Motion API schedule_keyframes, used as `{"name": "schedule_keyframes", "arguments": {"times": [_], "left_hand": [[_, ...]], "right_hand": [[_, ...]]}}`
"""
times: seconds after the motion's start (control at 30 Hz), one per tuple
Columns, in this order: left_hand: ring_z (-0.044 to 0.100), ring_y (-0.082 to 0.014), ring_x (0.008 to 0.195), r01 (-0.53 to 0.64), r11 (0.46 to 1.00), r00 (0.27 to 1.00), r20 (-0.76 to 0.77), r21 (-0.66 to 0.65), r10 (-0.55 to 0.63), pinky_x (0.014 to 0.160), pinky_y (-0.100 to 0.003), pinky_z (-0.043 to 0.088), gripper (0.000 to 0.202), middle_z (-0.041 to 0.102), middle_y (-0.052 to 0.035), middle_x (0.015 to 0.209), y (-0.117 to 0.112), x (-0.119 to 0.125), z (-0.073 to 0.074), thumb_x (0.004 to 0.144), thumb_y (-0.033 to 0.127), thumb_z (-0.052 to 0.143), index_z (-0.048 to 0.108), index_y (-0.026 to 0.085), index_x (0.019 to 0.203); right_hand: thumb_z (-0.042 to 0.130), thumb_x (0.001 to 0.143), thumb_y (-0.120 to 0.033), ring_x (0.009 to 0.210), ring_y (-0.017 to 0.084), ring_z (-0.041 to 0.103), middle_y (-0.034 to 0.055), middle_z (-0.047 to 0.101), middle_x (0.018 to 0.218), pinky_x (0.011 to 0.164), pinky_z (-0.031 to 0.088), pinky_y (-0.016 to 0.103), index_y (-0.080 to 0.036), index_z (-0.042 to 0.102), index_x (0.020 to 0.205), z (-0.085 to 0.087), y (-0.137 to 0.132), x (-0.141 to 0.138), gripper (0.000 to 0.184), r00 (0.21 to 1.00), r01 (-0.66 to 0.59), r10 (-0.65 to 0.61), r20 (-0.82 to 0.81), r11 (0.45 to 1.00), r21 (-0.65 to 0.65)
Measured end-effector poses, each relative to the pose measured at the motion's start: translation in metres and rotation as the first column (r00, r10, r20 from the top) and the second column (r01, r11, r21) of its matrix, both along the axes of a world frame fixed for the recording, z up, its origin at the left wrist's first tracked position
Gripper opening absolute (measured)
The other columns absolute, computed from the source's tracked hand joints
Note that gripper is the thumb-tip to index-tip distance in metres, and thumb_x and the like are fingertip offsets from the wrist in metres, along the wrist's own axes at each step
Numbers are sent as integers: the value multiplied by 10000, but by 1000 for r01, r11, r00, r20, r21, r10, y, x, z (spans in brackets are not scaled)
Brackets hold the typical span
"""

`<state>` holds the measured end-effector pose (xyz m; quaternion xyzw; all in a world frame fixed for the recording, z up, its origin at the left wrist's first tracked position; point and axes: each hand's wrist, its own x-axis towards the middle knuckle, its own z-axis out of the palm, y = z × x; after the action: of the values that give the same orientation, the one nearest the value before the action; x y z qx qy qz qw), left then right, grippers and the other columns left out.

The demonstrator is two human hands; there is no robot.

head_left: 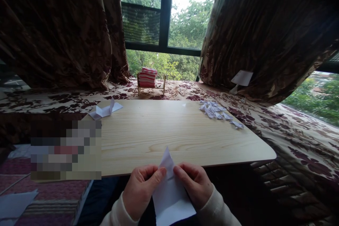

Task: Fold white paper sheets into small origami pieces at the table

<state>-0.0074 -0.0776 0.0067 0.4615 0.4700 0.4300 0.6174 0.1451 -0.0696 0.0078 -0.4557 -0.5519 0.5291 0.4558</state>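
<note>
A sheet of white paper (pixel 172 197) is held between my two hands just off the table's near edge. Its far end is folded to a sharp point that sticks up above my thumbs. My left hand (pixel 141 187) pinches the left edge near the point, thumb on top. On the opposite edge, my right hand (pixel 194 183) grips in the same way, its fingers curled beneath. The paper's lower part hangs down toward my lap, with a crease across it.
A pale wooden table (pixel 148 127) spans the middle. At its far right lie several small folded paper pieces (pixel 213 109); folded white sheets (pixel 104 109) sit far left. Beyond, a small rack (pixel 150 85) holds striped cloths (pixel 147 77), and a white lamp (pixel 241 78) stands by the curtain.
</note>
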Motion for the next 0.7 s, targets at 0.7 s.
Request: {"name": "schedule_keyframes", "arguments": {"times": [0.7], "left_hand": [[491, -140, 576, 69, 997, 997, 30, 21, -69, 546, -243, 360, 341, 565, -18, 571, -7, -5, 1, 741, 424, 534, 657, 117, 654]], "right_hand": [[567, 692, -481, 494, 99, 436, 11, 529, 519, 446, 341, 195, -127, 606, 597, -5, 2, 4, 368, 991, 66, -76, 109, 994, 92]]}}
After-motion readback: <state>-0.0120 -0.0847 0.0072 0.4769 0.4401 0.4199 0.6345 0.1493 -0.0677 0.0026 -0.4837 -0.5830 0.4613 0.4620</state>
